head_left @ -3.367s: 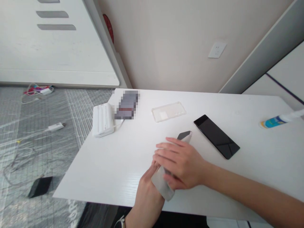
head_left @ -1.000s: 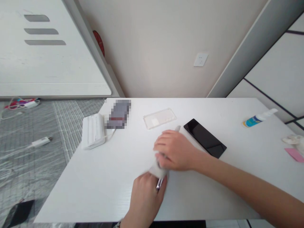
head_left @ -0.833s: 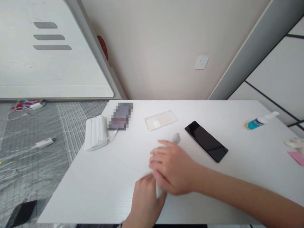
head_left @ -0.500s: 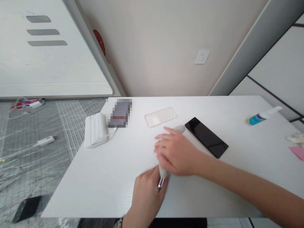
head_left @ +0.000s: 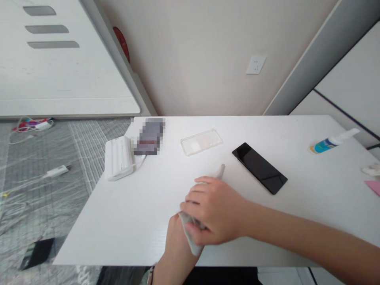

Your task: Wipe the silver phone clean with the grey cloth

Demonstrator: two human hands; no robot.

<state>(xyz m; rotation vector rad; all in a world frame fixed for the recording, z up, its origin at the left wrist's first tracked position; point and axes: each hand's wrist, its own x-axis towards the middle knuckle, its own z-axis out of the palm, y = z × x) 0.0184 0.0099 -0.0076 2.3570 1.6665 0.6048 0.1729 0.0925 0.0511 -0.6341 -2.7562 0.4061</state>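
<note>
My right hand (head_left: 218,209) is closed round a light grey cloth (head_left: 190,237), which lies over a slim object (head_left: 221,171) whose tip sticks out beyond my fingers. Below and to the left, my left hand (head_left: 179,237) is partly covered by the cloth and my right hand; its fingers are hidden. A black phone (head_left: 260,168) lies on the table, up and right of my hands. Behind them rests a clear phone case (head_left: 201,142).
On the white table (head_left: 118,233) are a white power bank (head_left: 118,158) cabled to a pixelated phone (head_left: 150,136) at left, a spray bottle (head_left: 329,144) at right, and a pink piece (head_left: 374,186) by the right edge.
My right hand has slid down toward my left hand with the cloth. The metallic end seen near my left hand is now covered, and the object's far tip shows. The view has shifted slightly.
</note>
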